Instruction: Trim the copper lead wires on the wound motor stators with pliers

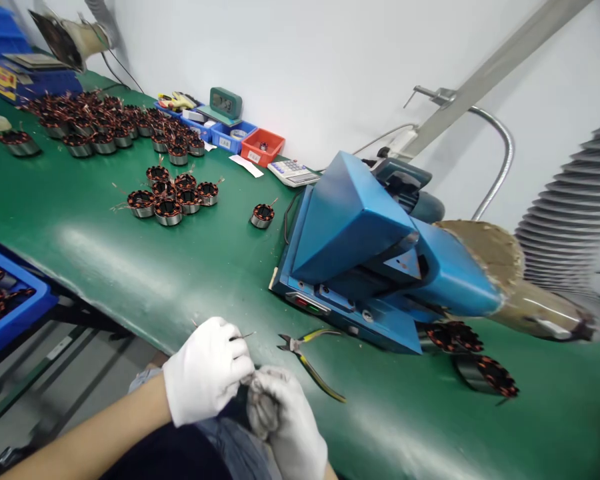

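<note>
— White gloves both closed on something?
— Yes: left hand (206, 371) pinches a thin wire (243, 337); right hand (284, 415) grips a part I cannot make out, at the bench (130, 267) edge.
— Advice?
— Keep fingertips close; pliers (307, 357) lie just beside.

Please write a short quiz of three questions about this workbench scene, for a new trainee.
1. True or false: the pliers lie on the green table, not in a hand.
2. What colour are the gloves on the left hand and right hand?
3. The single stator stands nearest to: A) the blue machine B) the red bin C) the clock

Key:
1. True
2. White
3. A
</note>
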Available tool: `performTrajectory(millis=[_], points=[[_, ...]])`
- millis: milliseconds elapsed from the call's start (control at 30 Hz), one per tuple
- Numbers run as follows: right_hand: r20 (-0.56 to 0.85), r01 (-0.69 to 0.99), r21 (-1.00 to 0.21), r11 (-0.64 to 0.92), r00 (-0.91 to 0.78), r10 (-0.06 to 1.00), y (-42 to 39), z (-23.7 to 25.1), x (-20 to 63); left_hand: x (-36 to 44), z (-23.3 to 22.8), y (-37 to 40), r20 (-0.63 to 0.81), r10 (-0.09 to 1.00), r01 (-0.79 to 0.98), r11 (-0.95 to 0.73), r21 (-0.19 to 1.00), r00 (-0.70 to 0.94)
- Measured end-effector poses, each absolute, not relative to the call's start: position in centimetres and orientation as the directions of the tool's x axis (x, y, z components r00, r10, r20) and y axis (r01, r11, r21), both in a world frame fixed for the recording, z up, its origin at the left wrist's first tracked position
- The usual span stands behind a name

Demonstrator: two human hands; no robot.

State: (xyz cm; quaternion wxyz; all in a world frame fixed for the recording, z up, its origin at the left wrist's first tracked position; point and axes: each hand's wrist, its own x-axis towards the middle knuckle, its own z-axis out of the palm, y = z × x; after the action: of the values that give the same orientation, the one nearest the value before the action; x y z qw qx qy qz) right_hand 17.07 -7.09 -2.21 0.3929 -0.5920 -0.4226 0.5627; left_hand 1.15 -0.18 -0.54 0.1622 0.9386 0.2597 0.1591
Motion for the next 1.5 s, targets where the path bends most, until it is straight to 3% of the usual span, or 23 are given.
performTrajectory(millis=[133,167,200,233,300,333,400,467,567,667,767,933,1000,1067,1133,1200,1267,1333,1500], points=[[-0.333,0.003,-0.942,-0.334,0.085,0.939,-7.0,-0.7,20.5,1.0,-0.6,-0.2,0.216,0.564,0.427,-0.78,0.457,0.797],[-0.301,0.078,-0.946,-0.314,0.144,0.943,-6.9,-0.4,21.8,1.0,-0.6,-0.3,0.219,0.569,0.427,-0.775,0.467,0.793],[-0.197,0.293,-0.921,-0.257,0.219,0.956,-6.7,-0.3,23.0,1.0,-0.5,-0.3,0.22,0.574,0.429,-0.77,0.472,0.788],[-0.038,0.545,-0.82,-0.175,0.254,0.967,-6.5,-0.4,24.2,1.1,-0.5,-0.3,0.221,0.582,0.435,-0.766,0.474,0.783],[0.226,0.895,-0.446,0.034,0.075,0.971,-5.8,-1.3,26.1,1.2,-0.4,-0.4,0.221,0.604,0.457,-0.753,0.473,0.766],[0.279,0.957,-0.266,0.117,-0.04,0.959,-5.5,-2.0,26.7,1.2,-0.4,-0.4,0.218,0.613,0.467,-0.747,0.473,0.76],[0.309,0.984,-0.02,0.179,-0.164,0.937,-5.0,-3.3,27.4,1.3,-0.4,-0.4,0.193,0.618,0.481,-0.74,0.47,0.762],[0.311,0.985,0.108,0.131,-0.159,0.937,-4.8,-4.2,27.4,1.6,-0.4,-0.4,0.165,0.625,0.496,-0.729,0.472,0.763],[0.259,0.986,0.163,0.028,-0.07,0.963,-5.1,-4.6,27.1,2.2,-0.4,-0.7,0.124,0.702,0.58,-0.663,0.474,0.702],[0.236,0.986,0.162,-0.025,-0.014,0.972,-5.5,-4.6,26.9,2.4,0.0,-1.2,0.164,0.804,0.657,-0.567,0.496,0.571],[0.284,0.987,0.158,-0.043,-0.004,0.959,-5.4,-4.7,26.9,1.9,0.9,-1.7,0.185,0.786,0.644,-0.597,0.479,0.59],[0.402,0.996,0.084,0.002,-0.035,0.915,-5.5,-4.5,26.2,1.5,2.3,-1.5,-0.073,0.692,0.684,-0.684,0.253,0.718],[0.424,0.997,-0.06,0.039,-0.01,0.906,-6.4,-4.3,25.2,1.8,2.7,-1.1,-0.16,0.683,0.7,-0.68,0.219,0.713],[0.371,0.948,-0.317,0.029,0.095,0.924,-7.9,-4.2,23.7,2.1,2.8,-0.8,-0.209,0.665,0.698,-0.678,0.233,0.716],[0.164,0.78,-0.622,-0.07,0.217,0.962,-9.2,-4.2,21.9,2.1,2.6,-0.7,-0.191,0.66,0.685,-0.672,0.283,0.726],[-0.072,0.541,-0.813,-0.217,0.276,0.958,-10.0,-4.2,20.2,1.9,2.2,-0.7,-0.136,0.666,0.667,-0.665,0.335,0.733],[-0.191,0.343,-0.897,-0.279,0.267,0.945,-9.9,-4.0,18.8,1.7,1.7,-0.8,-0.08,0.68,0.655,-0.659,0.37,0.729],[-0.205,0.23,-0.937,-0.264,0.25,0.946,-9.3,-3.5,17.8,1.5,1.3,-1.0,-0.031,0.692,0.643,-0.652,0.403,0.721],[-0.256,0.134,-0.942,-0.308,0.308,0.916,-8.1,-2.5,16.4,1.5,0.9,-1.1,0.044,0.716,0.622,-0.634,0.46,0.697]])
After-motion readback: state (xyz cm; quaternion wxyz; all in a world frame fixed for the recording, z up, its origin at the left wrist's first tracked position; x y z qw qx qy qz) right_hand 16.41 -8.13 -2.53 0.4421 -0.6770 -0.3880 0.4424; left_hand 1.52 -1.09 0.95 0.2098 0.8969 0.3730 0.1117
